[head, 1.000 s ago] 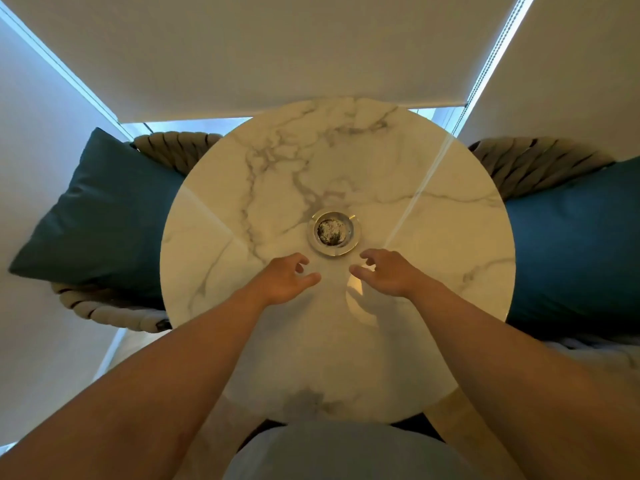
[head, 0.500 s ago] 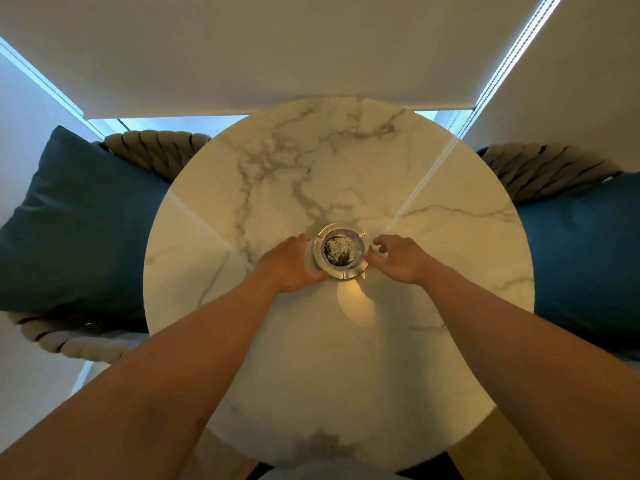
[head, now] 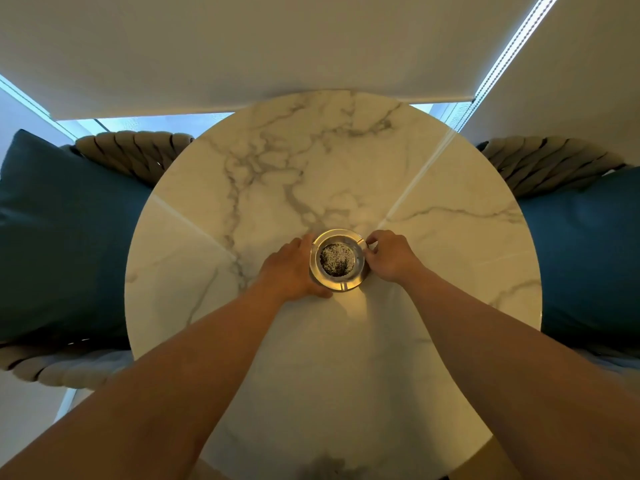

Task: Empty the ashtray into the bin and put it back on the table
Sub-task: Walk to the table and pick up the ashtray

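A round glass ashtray [head: 350, 282] with dark ash in its bowl sits near the middle of a round white marble table [head: 433, 271]. My left hand [head: 292, 270] wraps the ashtray's left side, fingers curled along its rim. From the right, my right hand [head: 389, 256] grips the opposite rim with thumb and fingertips. Both hands touch the glass. Whether the ashtray rests on the marble or is slightly lifted I cannot tell. No bin is in view.
Two woven rope chairs with dark teal cushions [head: 62, 237] [head: 585, 254] flank the table left and right. A lowered roller blind [head: 277, 39] with a bead chain [head: 498, 53] hangs behind the table's far edge.
Both hands moved forward from the bare marble and closed onto the ashtray's sides. The camera has come closer over the table.
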Demonstrator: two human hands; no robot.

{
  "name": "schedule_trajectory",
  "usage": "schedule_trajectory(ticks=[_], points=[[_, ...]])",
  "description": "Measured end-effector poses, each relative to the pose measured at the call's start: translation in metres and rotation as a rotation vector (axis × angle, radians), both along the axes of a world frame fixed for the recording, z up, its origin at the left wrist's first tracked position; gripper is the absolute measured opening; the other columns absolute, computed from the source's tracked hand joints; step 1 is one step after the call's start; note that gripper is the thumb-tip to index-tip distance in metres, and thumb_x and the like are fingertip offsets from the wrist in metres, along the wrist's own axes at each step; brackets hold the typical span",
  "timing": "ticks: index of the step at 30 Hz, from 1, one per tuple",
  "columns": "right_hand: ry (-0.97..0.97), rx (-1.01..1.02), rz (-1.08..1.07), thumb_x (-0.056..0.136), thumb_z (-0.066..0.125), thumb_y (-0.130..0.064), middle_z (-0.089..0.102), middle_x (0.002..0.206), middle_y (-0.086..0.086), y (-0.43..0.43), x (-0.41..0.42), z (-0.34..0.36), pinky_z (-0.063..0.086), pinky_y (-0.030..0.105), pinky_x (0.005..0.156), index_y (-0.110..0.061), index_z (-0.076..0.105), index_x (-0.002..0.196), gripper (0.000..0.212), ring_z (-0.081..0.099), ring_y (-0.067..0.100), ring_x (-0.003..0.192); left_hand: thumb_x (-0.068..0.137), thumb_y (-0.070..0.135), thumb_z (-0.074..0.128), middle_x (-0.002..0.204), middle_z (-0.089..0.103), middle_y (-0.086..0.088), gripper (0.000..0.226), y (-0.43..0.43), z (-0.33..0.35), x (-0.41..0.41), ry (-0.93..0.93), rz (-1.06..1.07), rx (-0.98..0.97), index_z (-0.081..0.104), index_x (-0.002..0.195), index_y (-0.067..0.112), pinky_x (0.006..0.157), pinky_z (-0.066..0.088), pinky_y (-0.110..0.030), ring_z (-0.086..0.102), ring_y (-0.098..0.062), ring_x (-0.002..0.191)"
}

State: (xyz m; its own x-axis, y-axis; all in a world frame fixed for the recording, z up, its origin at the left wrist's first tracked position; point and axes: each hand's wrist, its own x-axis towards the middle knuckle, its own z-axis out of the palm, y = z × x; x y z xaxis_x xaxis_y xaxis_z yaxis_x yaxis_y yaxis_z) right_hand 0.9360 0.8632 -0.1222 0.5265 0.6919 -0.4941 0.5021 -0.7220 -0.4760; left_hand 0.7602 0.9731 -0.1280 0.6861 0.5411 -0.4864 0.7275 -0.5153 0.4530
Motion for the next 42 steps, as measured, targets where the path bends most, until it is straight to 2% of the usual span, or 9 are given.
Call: schedule_trajectory(ticks=[6,12,16,24,30,33,36,40,42], points=[[-0.027,0.006,-0.074,0.09,0.058,-0.029,0.063,0.109,0.015,0.006,0.003,-0.012,0.048,0.037,0.084,-0.008,0.065,0.099,0.023,0.059,0.032,0.1,0.043,0.055,0.088,0.133,0.053,0.001,0.115,-0.003,-0.003,0.007,0.006,-0.012,0.055,0.029,0.14,0.034,0.091,0.047,-0.042,0.051,-0.025,0.123],[-0.057,0.008,-0.139,0.09,0.058,-0.035,0.066,0.103,0.012,0.01,0.003,-0.023,0.042,0.031,0.07,-0.011,0.067,0.094,0.025,0.061,0.031,0.093,0.045,0.055,0.089,0.134,0.054,-0.001,0.117,0.0,-0.005,0.006,0.012,-0.023,0.074,0.028,0.143,0.032,0.094,0.047,-0.044,0.051,-0.026,0.124],[-0.046,0.023,-0.185,0.09,0.058,-0.037,0.068,0.097,0.012,0.011,0.0,-0.028,0.041,0.03,0.07,-0.011,0.068,0.092,0.028,0.061,0.031,0.093,0.046,0.056,0.088,0.133,0.054,-0.001,0.118,0.001,-0.004,0.003,0.01,-0.035,0.075,0.027,0.144,0.032,0.094,0.047,-0.044,0.051,-0.026,0.123],[0.025,0.127,-0.205,0.088,0.063,-0.03,0.066,0.079,0.006,0.001,-0.009,-0.016,0.039,0.026,0.068,-0.012,0.07,0.076,0.023,0.061,0.023,0.081,0.047,0.057,0.087,0.13,0.055,0.003,0.115,-0.005,0.008,-0.016,-0.064,0.004,0.02,0.029,0.144,0.035,0.094,0.047,-0.043,0.052,-0.021,0.121],[0.108,0.267,-0.175,0.088,0.065,-0.024,0.064,0.066,0.007,-0.024,-0.031,0.004,0.04,0.025,0.065,-0.018,0.073,0.099,0.014,0.057,0.016,0.059,0.047,0.06,0.086,0.127,0.057,0.008,0.106,-0.016,0.023,-0.039,-0.099,-0.006,0.004,0.036,0.137,0.035,0.091,0.05,-0.042,0.054,-0.017,0.118],[0.148,0.319,-0.09,0.089,0.066,-0.022,0.066,0.065,0.008,-0.041,-0.044,0.013,0.043,0.026,0.063,-0.022,0.07,0.112,0.024,0.058,0.016,0.056,0.043,0.067,0.083,0.132,0.054,0.015,0.108,-0.026,0.034,-0.054,-0.153,0.0,-0.017,0.034,0.135,0.042,0.092,0.05,-0.038,0.053,-0.011,0.12],[0.19,0.299,0.066,0.085,0.071,-0.026,0.068,0.069,0.001,-0.058,-0.051,0.022,0.041,0.016,0.06,-0.022,0.06,0.128,0.045,0.056,0.005,0.057,0.043,0.068,0.083,0.132,0.055,0.013,0.109,-0.032,0.041,-0.068,-0.162,-0.038,0.0,0.034,0.136,0.04,0.093,0.049,-0.04,0.055,-0.013,0.119],[0.211,0.293,0.263,0.063,0.087,-0.036,0.061,0.078,-0.012,-0.075,-0.055,0.032,0.04,0.009,0.061,-0.023,0.046,0.139,0.087,0.056,0.0,0.062,0.046,0.062,0.086,0.132,0.055,0.012,0.109,-0.036,0.05,-0.078,-0.166,-0.068,0.029,0.035,0.138,0.038,0.094,0.048,-0.036,0.054,-0.012,0.119],[0.192,0.313,0.328,0.056,0.09,-0.038,0.056,0.084,-0.023,-0.078,-0.059,0.037,0.039,0.007,0.062,-0.024,0.042,0.14,0.097,0.054,-0.007,0.07,0.046,0.061,0.087,0.131,0.055,0.013,0.108,-0.039,0.054,-0.082,-0.172,-0.073,0.031,0.035,0.138,0.038,0.093,0.048,-0.035,0.053,-0.011,0.117]])
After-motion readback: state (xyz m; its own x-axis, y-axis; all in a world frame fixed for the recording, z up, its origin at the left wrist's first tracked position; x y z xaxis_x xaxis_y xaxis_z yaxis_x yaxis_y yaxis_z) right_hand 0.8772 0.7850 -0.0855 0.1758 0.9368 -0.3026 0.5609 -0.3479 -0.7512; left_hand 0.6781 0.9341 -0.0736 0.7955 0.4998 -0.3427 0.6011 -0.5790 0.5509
